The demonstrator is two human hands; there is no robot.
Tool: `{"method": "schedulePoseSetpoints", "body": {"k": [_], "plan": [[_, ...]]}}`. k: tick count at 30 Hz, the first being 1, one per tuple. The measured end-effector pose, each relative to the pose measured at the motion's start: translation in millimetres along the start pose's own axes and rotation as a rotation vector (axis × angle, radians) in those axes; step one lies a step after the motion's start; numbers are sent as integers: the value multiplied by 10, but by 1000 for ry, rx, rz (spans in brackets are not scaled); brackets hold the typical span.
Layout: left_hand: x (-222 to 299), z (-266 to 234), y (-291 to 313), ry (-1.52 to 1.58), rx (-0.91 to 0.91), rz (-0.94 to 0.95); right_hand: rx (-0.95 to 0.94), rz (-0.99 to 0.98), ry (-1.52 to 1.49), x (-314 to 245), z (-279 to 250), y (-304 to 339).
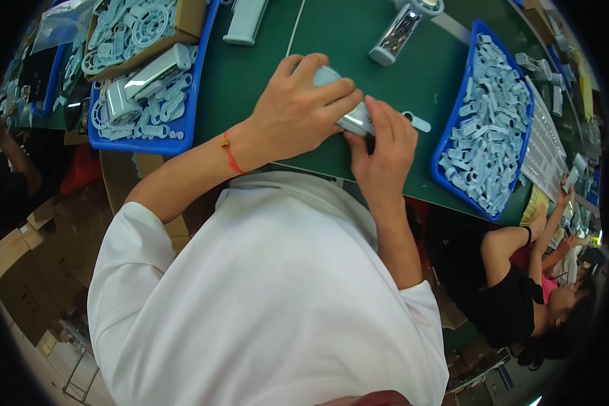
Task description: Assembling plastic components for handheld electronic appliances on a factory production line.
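Pale blue in the head view: steady the casing (356, 122), clamped in both left grip (299, 111) and right grip (386, 143) above the near side of the green desk (331, 34); support both ends, press evenly, avoid twisting.

The green desk (250, 81) over there carries a blue tray (142, 145) on the left and another blue tray (461, 195) on the right; between them I see a pale casing (245, 21), an open-faced unit (395, 37) and a small looped piece (421, 124) lying.
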State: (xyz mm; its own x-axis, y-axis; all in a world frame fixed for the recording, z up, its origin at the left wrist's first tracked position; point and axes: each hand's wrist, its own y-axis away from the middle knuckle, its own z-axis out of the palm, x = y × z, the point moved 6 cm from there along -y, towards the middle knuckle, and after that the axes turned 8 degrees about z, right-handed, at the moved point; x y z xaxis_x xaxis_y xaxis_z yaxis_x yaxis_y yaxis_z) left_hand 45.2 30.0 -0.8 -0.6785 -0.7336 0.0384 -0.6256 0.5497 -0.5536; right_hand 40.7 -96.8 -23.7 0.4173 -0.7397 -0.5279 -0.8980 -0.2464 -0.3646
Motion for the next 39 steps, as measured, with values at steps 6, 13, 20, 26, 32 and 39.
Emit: {"method": "schedulePoseSetpoints", "body": {"k": [6, 13, 20, 26, 32, 39], "plan": [[-144, -338, 32, 447, 612, -393, -227, 706, -905, 214, -51, 81], [163, 214, -6, 1463, 221, -752, -286, 579, -1291, -17, -154, -16], [125, 210, -20, 1413, 182, -754, -304, 619, -1408, 49, -70, 40], [132, 234, 14, 1385, 154, -754, -332, 639, -1416, 57, -27, 73], [149, 241, 25, 1480, 133, -770, -292, 531, -1232, 39, -36, 74], [128, 211, -50, 1635, 261, -921, -235, 97, -332, -205, -225, -24]]}}
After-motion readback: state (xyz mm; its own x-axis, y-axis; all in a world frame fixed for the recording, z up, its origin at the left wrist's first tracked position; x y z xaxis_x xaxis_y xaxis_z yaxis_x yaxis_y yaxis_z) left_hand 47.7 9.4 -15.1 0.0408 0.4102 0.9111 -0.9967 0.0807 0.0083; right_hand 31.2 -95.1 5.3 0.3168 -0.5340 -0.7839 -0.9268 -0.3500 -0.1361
